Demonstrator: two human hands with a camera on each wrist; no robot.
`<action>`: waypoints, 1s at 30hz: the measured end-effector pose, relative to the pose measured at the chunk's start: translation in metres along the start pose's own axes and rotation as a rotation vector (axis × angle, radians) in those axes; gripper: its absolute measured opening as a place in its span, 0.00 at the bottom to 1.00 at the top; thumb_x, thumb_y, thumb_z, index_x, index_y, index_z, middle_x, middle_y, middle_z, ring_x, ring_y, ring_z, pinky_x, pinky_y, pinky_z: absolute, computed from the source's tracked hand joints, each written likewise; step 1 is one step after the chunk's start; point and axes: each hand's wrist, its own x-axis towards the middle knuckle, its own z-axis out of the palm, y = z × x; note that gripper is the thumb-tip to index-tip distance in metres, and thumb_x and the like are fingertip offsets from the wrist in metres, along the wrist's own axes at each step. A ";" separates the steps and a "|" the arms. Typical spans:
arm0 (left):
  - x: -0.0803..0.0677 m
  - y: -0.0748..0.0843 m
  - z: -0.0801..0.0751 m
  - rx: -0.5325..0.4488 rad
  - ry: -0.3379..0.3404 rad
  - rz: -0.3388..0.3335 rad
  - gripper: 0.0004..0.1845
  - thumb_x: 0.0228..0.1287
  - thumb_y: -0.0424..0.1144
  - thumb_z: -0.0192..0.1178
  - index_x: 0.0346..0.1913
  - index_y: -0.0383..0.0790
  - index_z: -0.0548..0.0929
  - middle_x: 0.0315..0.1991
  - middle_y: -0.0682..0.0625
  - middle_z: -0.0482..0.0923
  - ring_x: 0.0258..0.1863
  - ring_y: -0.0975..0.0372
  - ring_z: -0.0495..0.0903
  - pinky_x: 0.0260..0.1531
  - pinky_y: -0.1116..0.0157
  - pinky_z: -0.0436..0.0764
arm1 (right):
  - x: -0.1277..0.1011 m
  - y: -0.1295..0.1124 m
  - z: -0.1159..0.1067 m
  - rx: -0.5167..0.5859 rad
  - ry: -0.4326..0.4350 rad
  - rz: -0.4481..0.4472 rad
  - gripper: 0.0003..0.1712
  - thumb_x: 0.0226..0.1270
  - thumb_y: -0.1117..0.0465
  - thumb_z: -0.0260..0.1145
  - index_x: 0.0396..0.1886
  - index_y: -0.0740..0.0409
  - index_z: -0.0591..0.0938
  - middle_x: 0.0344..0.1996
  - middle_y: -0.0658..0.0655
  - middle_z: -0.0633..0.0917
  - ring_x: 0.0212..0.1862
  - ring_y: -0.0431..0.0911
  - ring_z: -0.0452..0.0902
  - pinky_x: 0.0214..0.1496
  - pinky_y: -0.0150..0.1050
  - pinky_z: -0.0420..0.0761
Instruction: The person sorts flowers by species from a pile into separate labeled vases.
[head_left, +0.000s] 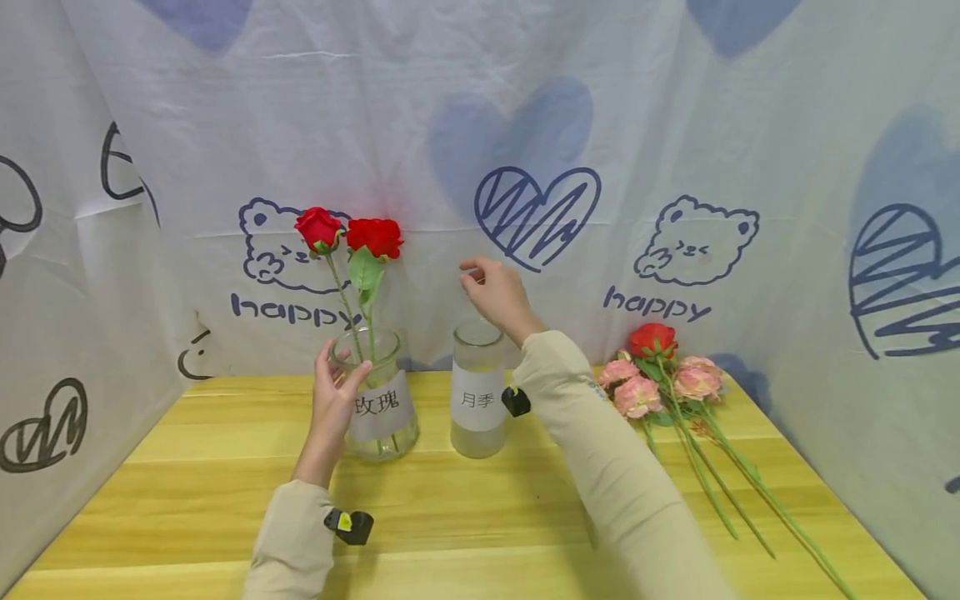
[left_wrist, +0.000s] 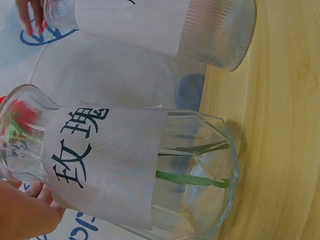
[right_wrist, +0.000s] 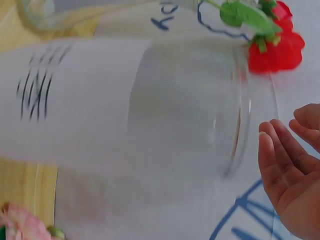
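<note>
Left hand (head_left: 333, 408): fingers curled round the neck of the rose vase (head_left: 377, 396), steadying it on the bench (head_left: 225, 467).
Rose vase: clear glass with a paper label, holding two red roses (head_left: 348, 233) upright – stems visible inside in the left wrist view.
Right hand (head_left: 495, 292): empty, fingers relaxed and slightly bent, hovering just above the mouth of the ribbed jar (head_left: 478, 392), not touching it.
Ribbed jar: labelled, empty, just right of the vase.
Loose flowers (head_left: 660, 371): one red rose and several pink blooms lying at the bench's right side – well apart from both hands.
Step in hand: judged as sorting stems into labelled vessels, between placements.
Next move: likely a reach right to the loose flowers, needing a pinch on one stem.
</note>
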 end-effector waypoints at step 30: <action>-0.001 -0.001 0.000 0.023 -0.011 -0.005 0.42 0.69 0.39 0.54 0.77 0.40 0.40 0.72 0.37 0.51 0.71 0.45 0.49 0.69 0.48 0.53 | -0.050 0.123 -0.074 0.082 0.011 0.209 0.17 0.71 0.64 0.59 0.55 0.70 0.78 0.46 0.69 0.82 0.46 0.58 0.80 0.46 0.45 0.83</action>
